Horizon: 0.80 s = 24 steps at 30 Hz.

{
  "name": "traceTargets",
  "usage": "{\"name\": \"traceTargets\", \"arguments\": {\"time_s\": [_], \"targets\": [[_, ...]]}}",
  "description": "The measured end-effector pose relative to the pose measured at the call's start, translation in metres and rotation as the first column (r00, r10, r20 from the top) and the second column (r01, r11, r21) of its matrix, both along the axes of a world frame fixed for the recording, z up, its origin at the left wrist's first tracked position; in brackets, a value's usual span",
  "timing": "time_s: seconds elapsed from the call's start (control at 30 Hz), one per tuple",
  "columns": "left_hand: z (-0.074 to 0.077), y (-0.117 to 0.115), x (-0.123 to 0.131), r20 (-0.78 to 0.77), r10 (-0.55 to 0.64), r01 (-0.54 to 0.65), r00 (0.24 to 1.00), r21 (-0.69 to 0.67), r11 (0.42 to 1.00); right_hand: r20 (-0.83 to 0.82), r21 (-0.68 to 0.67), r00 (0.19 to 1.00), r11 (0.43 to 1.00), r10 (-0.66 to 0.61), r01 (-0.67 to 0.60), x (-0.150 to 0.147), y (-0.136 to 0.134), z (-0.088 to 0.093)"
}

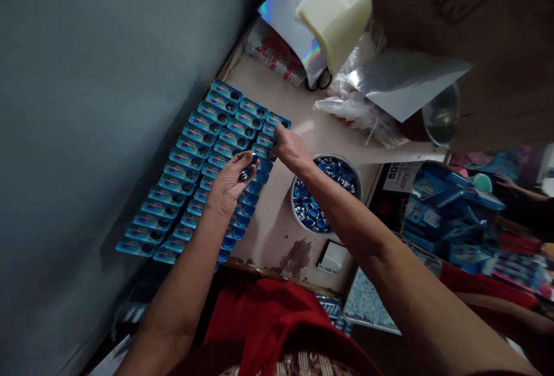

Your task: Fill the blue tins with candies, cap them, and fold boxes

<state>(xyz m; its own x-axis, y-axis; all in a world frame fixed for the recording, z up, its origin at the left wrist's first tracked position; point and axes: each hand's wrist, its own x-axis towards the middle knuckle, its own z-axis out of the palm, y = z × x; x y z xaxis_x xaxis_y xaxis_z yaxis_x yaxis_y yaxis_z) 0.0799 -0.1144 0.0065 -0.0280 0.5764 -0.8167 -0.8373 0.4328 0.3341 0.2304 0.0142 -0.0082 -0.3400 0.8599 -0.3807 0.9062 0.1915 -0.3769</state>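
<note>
Left hand (229,183) cups discs (244,175); loosened fingers may spill them. Right hand (289,146), at its 2 o'clock: grip cannot be told; knocking may shift cases (201,123).

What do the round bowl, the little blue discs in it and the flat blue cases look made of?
Bowl: pale, smooth-rimmed, plastic or metal; the dim light leaves it open. Discs: perhaps metal, judging by their shiny silvery edges. Cases: maybe glossy plastic or tin, with bright edges and colourful print.
</note>
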Motion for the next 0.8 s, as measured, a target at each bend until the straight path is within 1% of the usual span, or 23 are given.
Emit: {"name": "traceTargets", "arguments": {"time_s": [0.07, 0.1, 0.13, 0.2, 0.27, 0.33, 0.37, 0.43, 0.5, 0.57, 0.63, 0.67, 0.73, 0.8], "targets": [[0.002, -0.001, -0.001, -0.026, 0.007, -0.007, 1.000, 0.002, 1.000, -0.063, 0.055, 0.997, 0.998, 0.040, -0.036, 0.004, -0.014, 0.009], [0.003, -0.003, -0.002, -0.043, 0.006, -0.006, 0.999, 0.007, 1.000, -0.134, 0.092, 0.990, 0.995, 0.054, -0.042, 0.005, -0.026, 0.014], [0.004, -0.005, -0.002, -0.056, -0.005, 0.006, 0.998, 0.009, 1.000, -0.229, 0.124, 0.971, 0.991, 0.067, -0.039, 0.006, -0.039, 0.019], [0.005, -0.009, 0.000, -0.073, -0.041, 0.042, 0.997, 0.013, 0.999, -0.441, 0.149, 0.893, 0.988, 0.095, -0.031, 0.008, -0.067, 0.027], [0.006, -0.012, 0.005, -0.067, -0.093, 0.094, 0.993, 0.020, 0.995, -0.575, 0.110, 0.815, 0.994, 0.072, -0.010, 0.009, -0.089, 0.029], [0.006, -0.012, 0.014, -0.048, -0.135, 0.136, 0.990, 0.029, 0.990, -0.615, 0.037, 0.788, 0.997, -0.027, 0.063, 0.011, -0.097, 0.028], [0.007, -0.011, 0.018, -0.040, -0.144, 0.145, 0.989, 0.033, 0.989, -0.613, 0.003, 0.785, 0.993, -0.093, 0.120, 0.014, -0.096, 0.026], [0.009, -0.006, 0.026, -0.031, -0.134, 0.136, 0.990, 0.043, 0.990, -0.579, -0.031, 0.789, 0.973, -0.205, 0.231, 0.020, -0.082, 0.023], [0.012, 0.001, 0.030, -0.024, -0.105, 0.106, 0.994, 0.057, 0.993, -0.490, -0.011, 0.835, 0.960, -0.250, 0.281, 0.026, -0.059, 0.019], [0.015, 0.008, 0.028, -0.012, -0.078, 0.079, 0.997, 0.069, 0.994, -0.347, 0.038, 0.908, 0.964, -0.233, 0.262, 0.028, -0.035, 0.016], [0.016, 0.014, 0.022, 0.005, -0.067, 0.066, 0.998, 0.074, 0.995, -0.198, 0.077, 0.966, 0.980, -0.165, 0.184, 0.023, -0.014, 0.013], [0.016, 0.015, 0.018, 0.019, -0.066, 0.064, 0.998, 0.080, 0.995, -0.129, 0.085, 0.983, 0.986, -0.133, 0.145, 0.019, -0.004, 0.012], [0.014, 0.016, 0.011, 0.062, -0.071, 0.064, 0.995, 0.119, 0.991, 0.004, 0.048, 0.996, 0.995, -0.092, 0.092, 0.009, 0.013, 0.009], [0.010, 0.016, 0.007, 0.097, -0.078, 0.060, 0.992, 0.172, 0.983, 0.114, -0.040, 0.989, 0.994, -0.095, 0.100, 0.001, 0.028, 0.007]]}}
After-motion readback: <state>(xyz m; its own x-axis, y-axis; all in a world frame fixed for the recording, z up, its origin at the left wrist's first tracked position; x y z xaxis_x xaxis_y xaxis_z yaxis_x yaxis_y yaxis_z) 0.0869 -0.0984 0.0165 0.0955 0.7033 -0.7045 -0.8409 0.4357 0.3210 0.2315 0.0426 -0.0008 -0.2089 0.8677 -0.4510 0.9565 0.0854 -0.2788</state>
